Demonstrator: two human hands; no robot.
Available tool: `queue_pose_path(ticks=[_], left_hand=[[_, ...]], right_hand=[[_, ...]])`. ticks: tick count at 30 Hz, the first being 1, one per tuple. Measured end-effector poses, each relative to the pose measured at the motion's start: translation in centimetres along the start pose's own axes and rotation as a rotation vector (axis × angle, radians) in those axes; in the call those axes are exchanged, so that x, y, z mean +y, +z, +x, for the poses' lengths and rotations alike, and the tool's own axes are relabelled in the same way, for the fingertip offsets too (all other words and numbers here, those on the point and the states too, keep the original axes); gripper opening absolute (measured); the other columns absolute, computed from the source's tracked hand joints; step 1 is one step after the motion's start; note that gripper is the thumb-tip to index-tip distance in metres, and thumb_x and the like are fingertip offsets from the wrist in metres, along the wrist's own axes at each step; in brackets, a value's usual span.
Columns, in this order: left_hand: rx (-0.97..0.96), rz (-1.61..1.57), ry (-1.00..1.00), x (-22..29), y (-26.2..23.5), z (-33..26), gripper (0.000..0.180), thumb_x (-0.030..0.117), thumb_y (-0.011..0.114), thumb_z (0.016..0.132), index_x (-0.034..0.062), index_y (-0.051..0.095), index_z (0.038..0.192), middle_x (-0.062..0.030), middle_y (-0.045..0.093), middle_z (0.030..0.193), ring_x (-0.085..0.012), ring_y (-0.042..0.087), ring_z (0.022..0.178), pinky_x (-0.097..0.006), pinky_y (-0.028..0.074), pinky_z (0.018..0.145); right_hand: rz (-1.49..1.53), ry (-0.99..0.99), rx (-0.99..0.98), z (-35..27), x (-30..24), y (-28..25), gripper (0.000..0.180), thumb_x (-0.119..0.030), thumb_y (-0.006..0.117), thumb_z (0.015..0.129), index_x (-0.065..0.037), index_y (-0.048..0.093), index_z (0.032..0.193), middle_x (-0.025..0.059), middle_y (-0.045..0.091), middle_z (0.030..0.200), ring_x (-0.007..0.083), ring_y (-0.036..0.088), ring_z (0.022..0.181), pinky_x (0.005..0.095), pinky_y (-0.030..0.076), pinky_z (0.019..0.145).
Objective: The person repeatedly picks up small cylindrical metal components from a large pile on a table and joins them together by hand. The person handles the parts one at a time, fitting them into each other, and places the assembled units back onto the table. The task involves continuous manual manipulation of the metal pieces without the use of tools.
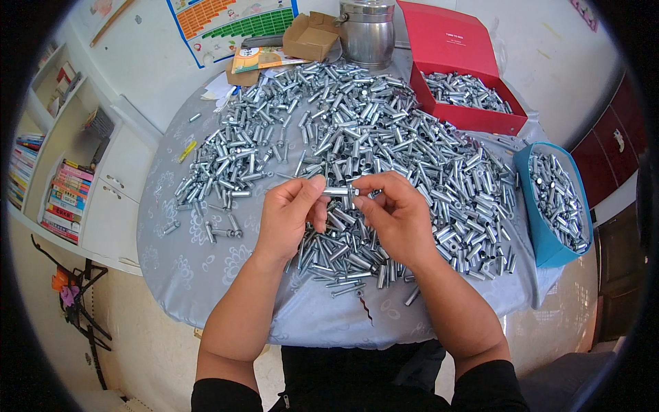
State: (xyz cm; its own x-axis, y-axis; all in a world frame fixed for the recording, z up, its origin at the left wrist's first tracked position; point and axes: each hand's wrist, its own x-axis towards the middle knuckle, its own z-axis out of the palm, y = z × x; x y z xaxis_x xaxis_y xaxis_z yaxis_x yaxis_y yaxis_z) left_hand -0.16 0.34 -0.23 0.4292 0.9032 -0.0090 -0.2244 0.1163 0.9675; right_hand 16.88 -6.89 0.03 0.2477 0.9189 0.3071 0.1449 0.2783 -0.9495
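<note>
sleeve [338, 191]: ends hidden between fingertips of left hand [288, 216] and right hand [395, 216] | table [185, 268]: top mostly buried under metal pile [357, 130] | steel pot [368, 27]: top cut by far edge | poster [230, 24]: print too small to tell

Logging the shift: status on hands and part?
Both hands, left hand and right hand, pinch one small metal sleeve. Loose sleeve pile underneath. Nothing blocking.
</note>
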Motion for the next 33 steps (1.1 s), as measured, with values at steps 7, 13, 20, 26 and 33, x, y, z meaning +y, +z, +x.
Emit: queue_pose_path(ticks=[7,13,20,26,33], left_hand=[[0.071,-0.044,-0.124,0.2,-0.2,0.0,0.039,0.035,0.061,0.092,0.0076,0.055,0.065,-0.0016,0.048,0.048,-0.0121,0.044,0.036,-0.026,0.036,0.035],[0.098,-0.054,-0.109,0.2,-0.3,0.2,0.040,0.034,0.061,0.092,0.0085,0.053,0.063,-0.0017,0.048,0.048,-0.0120,0.044,0.036,-0.026,0.035,0.035],[0.074,0.003,-0.091,0.1,0.3,0.1,0.038,0.034,0.062,0.092,0.0073,0.057,0.065,-0.0019,0.050,0.049,-0.0118,0.045,0.037,-0.025,0.036,0.035],[0.096,-0.003,-0.059,0.0,-0.1,0.1,0.037,0.033,0.062,0.092,0.0056,0.059,0.067,-0.0026,0.052,0.052,-0.0115,0.047,0.039,-0.024,0.038,0.037],[0.027,-0.001,-0.037,0.3,0.1,-0.1,0.029,0.027,0.063,0.092,0.0025,0.062,0.076,-0.0021,0.057,0.060,-0.0080,0.051,0.047,-0.022,0.041,0.045]], right_hand=[[-0.151,-0.195,-0.018,-0.1,-0.3,-0.1,0.023,0.003,0.066,0.080,-0.005,0.066,0.102,0.0074,0.060,0.088,0.0154,0.056,0.066,0.0265,0.046,0.057],[-0.134,-0.153,0.054,0.0,0.0,0.0,0.024,0.002,0.066,0.081,-0.006,0.066,0.103,0.0067,0.059,0.088,0.0139,0.056,0.064,0.0253,0.046,0.054],[-0.159,-0.093,-0.082,-0.1,-0.2,-0.3,0.029,-0.007,0.072,0.081,-0.004,0.065,0.109,0.0068,0.061,0.090,0.0101,0.055,0.056,0.0242,0.045,0.051],[-0.156,-0.009,-0.003,-0.1,0.2,-0.2,0.027,-0.008,0.072,0.081,-0.003,0.066,0.106,0.0069,0.062,0.085,0.0089,0.055,0.055,0.0231,0.044,0.051],[-0.093,0.011,0.024,-0.2,0.1,0.0,0.025,-0.006,0.070,0.082,-0.004,0.067,0.107,0.0073,0.064,0.082,0.0106,0.057,0.058,0.0237,0.046,0.054]])
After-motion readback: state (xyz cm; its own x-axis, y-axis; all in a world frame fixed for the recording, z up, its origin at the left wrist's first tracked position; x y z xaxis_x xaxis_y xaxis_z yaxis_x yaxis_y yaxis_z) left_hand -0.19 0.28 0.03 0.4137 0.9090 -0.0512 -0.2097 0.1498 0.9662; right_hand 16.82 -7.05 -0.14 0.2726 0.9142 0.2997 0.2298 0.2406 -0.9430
